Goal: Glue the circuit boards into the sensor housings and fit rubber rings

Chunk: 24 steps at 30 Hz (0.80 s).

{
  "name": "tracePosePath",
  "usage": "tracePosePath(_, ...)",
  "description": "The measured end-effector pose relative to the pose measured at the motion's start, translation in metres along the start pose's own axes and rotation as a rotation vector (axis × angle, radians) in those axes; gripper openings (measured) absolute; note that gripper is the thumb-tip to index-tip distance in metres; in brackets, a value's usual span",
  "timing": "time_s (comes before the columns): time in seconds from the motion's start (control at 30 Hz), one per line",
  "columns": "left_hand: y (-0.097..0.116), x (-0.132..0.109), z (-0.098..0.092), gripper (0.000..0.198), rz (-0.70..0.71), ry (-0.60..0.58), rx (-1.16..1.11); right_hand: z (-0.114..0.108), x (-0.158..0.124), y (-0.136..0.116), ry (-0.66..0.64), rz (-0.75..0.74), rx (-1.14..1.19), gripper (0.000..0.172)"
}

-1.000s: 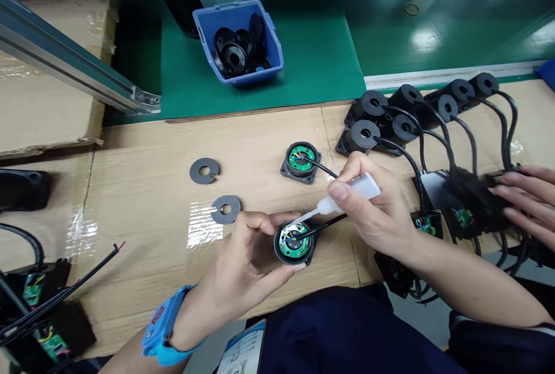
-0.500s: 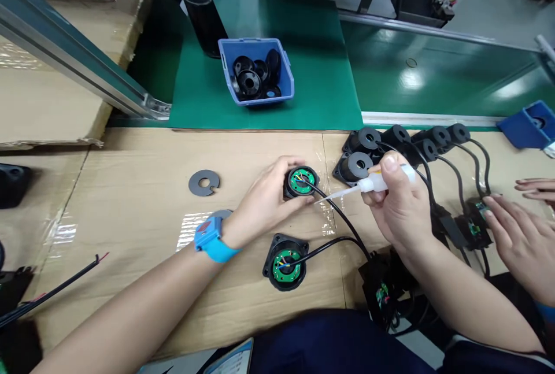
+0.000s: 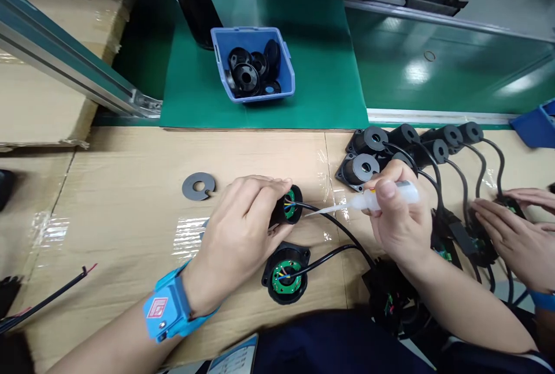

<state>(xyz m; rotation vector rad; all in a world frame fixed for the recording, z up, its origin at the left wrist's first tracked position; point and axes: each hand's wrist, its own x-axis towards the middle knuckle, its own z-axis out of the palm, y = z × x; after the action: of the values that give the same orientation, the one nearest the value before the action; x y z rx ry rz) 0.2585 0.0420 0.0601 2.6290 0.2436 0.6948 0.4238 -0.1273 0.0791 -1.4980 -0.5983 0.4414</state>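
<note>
- My left hand (image 3: 243, 241) grips a cup (image 3: 286, 212), open end facing my right hand (image 3: 401, 221);
- My right holds a bottle (image 3: 362, 200) lengthwise, tip towards my left;

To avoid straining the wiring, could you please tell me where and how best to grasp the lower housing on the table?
Probably by its round outer rim, coming from the left: the cable leaves on the right, and the green board lies exposed inside.

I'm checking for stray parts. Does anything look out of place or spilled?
A thin ring lies alone on the green surface beyond the bench, away from the other parts, so it may be a stray. No spill shows; the tilted housing is held by the left hand.
</note>
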Motion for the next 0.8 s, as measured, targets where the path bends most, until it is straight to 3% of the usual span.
tracePosePath(0.4,0.007,0.004,-0.009,0.046,0.028,-0.053,0.055,-0.003,-0.012,-0.002,-0.128,-0.326,-0.351,0.014)
tracePosePath(0.63,0.007,0.002,-0.010,0.050,0.013,-0.054,0.015,-0.001,-0.014,-0.002,-0.153,-0.345,-0.356,0.018)
tracePosePath(0.8,0.007,0.002,-0.011,0.045,-0.006,-0.071,-0.003,0.000,-0.014,-0.006,-0.157,-0.458,-0.448,0.017)
